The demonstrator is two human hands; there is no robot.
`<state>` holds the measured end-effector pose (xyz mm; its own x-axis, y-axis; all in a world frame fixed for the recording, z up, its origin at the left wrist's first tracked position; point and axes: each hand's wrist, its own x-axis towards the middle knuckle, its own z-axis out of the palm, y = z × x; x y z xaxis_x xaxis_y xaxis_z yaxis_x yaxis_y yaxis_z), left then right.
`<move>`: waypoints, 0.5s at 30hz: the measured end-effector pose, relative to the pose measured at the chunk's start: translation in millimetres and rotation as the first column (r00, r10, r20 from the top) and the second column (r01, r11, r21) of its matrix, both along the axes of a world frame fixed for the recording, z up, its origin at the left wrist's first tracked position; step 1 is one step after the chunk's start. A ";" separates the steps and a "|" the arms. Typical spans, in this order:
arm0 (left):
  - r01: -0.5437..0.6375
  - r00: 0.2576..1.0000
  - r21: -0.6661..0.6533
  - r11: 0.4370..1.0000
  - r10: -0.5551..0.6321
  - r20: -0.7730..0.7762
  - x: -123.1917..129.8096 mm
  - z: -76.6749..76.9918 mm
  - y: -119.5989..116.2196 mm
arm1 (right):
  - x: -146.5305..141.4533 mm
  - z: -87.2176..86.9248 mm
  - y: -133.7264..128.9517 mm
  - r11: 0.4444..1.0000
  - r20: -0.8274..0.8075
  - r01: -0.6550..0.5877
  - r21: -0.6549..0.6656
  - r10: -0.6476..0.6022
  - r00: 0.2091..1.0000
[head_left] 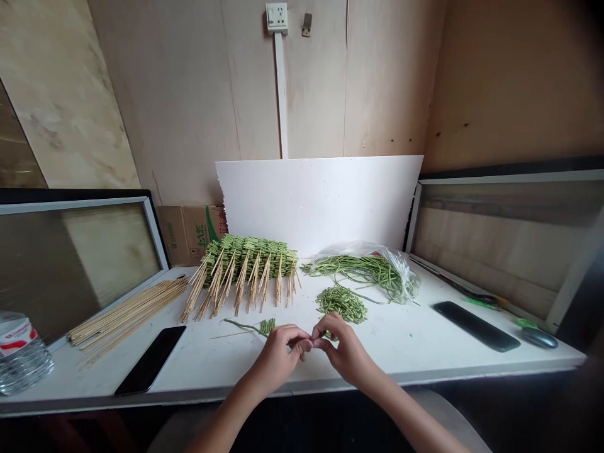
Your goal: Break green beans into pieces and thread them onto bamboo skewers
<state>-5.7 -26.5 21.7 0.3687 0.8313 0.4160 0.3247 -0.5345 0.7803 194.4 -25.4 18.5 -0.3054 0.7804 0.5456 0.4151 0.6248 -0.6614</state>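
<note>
My left hand [282, 352] and my right hand [343, 346] meet at the fingertips above the front of the table. Both are closed in a pinch, and what lies between the fingertips is too small to make out. Just behind my left hand is a short row of green bean pieces [267, 326]. A thin skewer [232, 335] sticks out to its left. One long green bean [241, 325] runs in behind the left hand, which hides its end. Past my right hand lies a heap of cut bean pieces [342, 303]; a bit of green shows near its fingers.
Loaded bean skewers [252, 255] are stacked at the back left. Bare skewers [127, 311], a black phone [151, 360] and a water bottle [21, 355] lie left. Long beans [363, 269] in a plastic bag, a dark phone-like slab [476, 325] and a mouse [539, 338] are right.
</note>
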 end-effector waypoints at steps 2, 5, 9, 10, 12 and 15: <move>0.022 1.000 -0.005 1.000 -0.022 0.009 0.5 -3.4 0.2 | -5.5 -3.7 -3.8 1.000 -0.018 -0.018 0.001 0.018 1.000; 0.039 0.998 -0.013 0.999 -0.039 0.053 1.7 -10.5 3.0 | -11.4 -9.0 -6.8 0.999 -0.078 -0.019 -0.032 0.016 0.997; 0.017 0.998 -0.006 1.000 -0.016 0.064 -1.1 -18.7 11.7 | -2.5 -7.2 3.0 0.988 -0.161 -0.141 -0.070 0.128 0.979; -0.018 0.998 -0.010 1.000 0.018 0.054 -3.2 -19.8 14.3 | 4.3 -5.0 8.3 0.979 -0.166 -0.193 -0.069 0.179 0.970; -0.081 0.996 -0.052 0.995 0.083 0.040 -7.9 -20.3 18.9 | 21.6 -1.1 21.3 0.977 -0.133 -0.200 -0.076 0.189 0.973; -0.088 0.995 -0.115 0.989 0.092 0.031 -12.0 -18.1 21.0 | 48.4 -4.2 41.2 0.992 0.042 0.125 -0.023 -0.124 0.991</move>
<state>-17.7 -5.5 3.7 0.2762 0.9030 0.3292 0.3379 -0.4119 0.8463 242.8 15.9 14.3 -0.2263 0.8271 0.5145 0.5155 0.5498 -0.6572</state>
